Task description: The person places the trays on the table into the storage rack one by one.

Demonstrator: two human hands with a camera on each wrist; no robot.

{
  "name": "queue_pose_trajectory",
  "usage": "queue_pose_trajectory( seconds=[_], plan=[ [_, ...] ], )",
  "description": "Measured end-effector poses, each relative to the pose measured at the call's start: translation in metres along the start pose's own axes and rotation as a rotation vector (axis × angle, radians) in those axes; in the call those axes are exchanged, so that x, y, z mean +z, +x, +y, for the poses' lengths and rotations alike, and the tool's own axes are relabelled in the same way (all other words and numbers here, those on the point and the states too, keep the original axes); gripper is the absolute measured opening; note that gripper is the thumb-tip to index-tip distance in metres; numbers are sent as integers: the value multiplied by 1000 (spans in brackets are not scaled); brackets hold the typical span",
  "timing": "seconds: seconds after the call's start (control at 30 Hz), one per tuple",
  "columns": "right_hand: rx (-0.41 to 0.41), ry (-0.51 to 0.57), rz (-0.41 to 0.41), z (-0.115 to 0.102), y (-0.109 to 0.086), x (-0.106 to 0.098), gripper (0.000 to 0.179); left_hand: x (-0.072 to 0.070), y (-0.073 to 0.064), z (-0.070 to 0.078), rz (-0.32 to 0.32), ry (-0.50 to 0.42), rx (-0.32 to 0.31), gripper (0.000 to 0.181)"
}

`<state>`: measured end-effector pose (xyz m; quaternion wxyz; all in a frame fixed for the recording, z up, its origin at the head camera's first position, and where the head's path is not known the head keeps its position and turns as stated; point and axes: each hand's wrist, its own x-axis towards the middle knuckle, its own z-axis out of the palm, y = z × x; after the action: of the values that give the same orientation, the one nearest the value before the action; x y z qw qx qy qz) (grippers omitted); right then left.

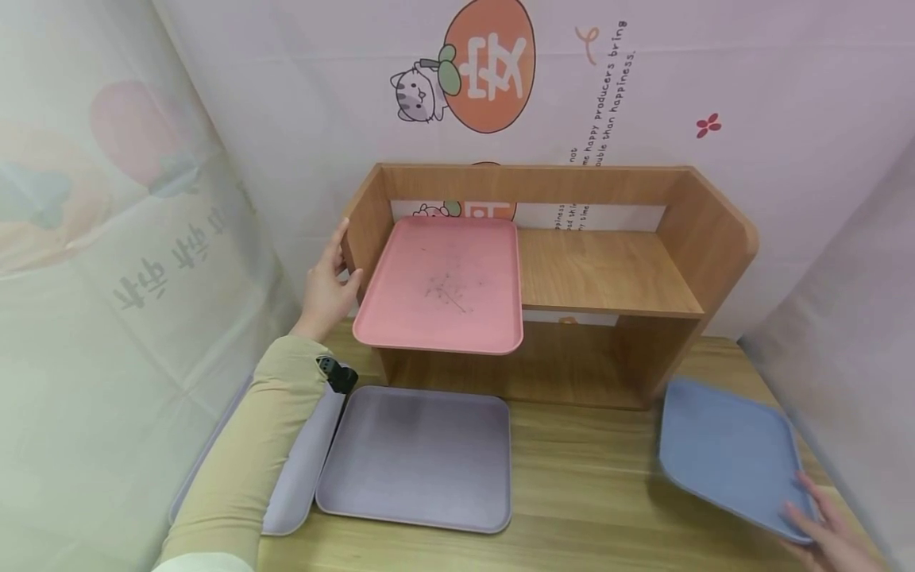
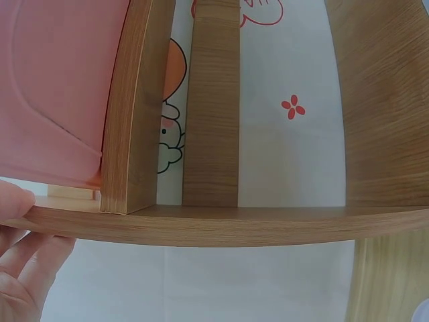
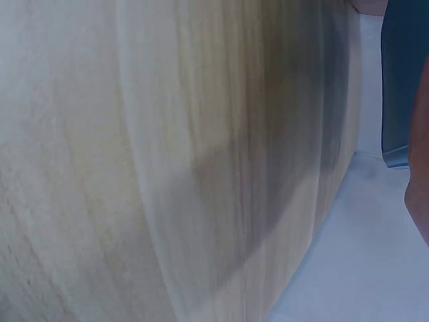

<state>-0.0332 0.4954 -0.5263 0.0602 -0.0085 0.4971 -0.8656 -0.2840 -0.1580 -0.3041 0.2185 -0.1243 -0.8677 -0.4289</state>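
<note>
Blocking the near left with a beige sleeve (image 1: pixel 260 445), hiding part of the left lilac tray (image 1: pixel 303 465); just beside it, leaving the right lilac tray (image 1: pixel 418 461) in full view, flat on the wood-grain table (image 1: pixel 572 492). Pinching a blue rectangular tray (image 1: pixel 729 449) by its near right corner with the right hand (image 1: pixel 829 524); holding it tilted, near the right end of a two-tier wooden shelf (image 1: pixel 593 270). Clamped round the shelf's left side panel (image 1: pixel 370 210) with the left hand (image 1: pixel 329 286), arm stretched forward, thumb inside, fingers outside. Facing a pink rectangular tray (image 1: pixel 443 286), laid over the left of the upper tier, jutting past the front edge. Backed by white cloth (image 1: pixel 322 119) printed with a cat (image 1: pixel 417 94). Counting four trays (two lilac, one pink, one blue), one shelf, two hands.
</note>
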Motion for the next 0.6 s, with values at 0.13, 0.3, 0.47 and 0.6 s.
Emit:
queue_pose_trajectory(
  seconds=[0.13, 0.3, 0.47, 0.6],
  plan=[
    [-64, 81, -51, -6, 1, 8, 55, -1, -1, -1, 0, 0, -5, 78],
    [-120, 23, 51, -21, 5, 23, 54, -2, -2, -1, -2, -6, -2, 78],
    [-169, 106, 42, -39, 10, 34, 55, -2, -2, -2, 2, 0, 0, 79],
    [-206, 266, -51, -55, 14, 41, 57, -3, -1, -2, 2, -1, -1, 78]
  ],
)
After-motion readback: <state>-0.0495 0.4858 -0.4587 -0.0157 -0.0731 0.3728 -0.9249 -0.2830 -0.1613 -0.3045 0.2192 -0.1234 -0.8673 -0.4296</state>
